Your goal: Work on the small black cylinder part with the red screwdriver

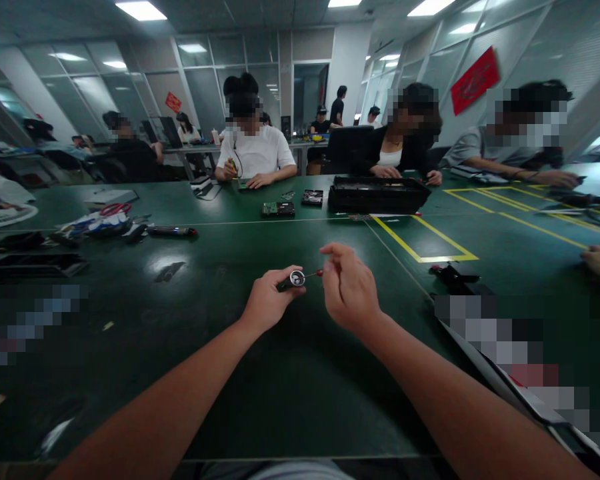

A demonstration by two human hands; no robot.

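Between the fingers and thumb of my left hand point(273, 297) is a small round part point(297, 278) with a bright metal rim and a dark inside. Its open face is turned up toward me. My right hand point(349, 287) is closed on a screwdriver point(319, 273); a bit of red handle and the thin shaft show, and the rest is hidden by the fingers. The shaft points left at the rim of the round part; whether the tip touches it I cannot tell. Both hands are raised over the green table point(280, 413).
Across the table lie a hard drive point(279, 209), a second drive point(313, 198) and a long black housing point(379, 195). A dark tool point(173, 231) and red-handled scissors point(115, 209) are at left. Black parts point(455, 275) lie at right. Several people sit opposite.
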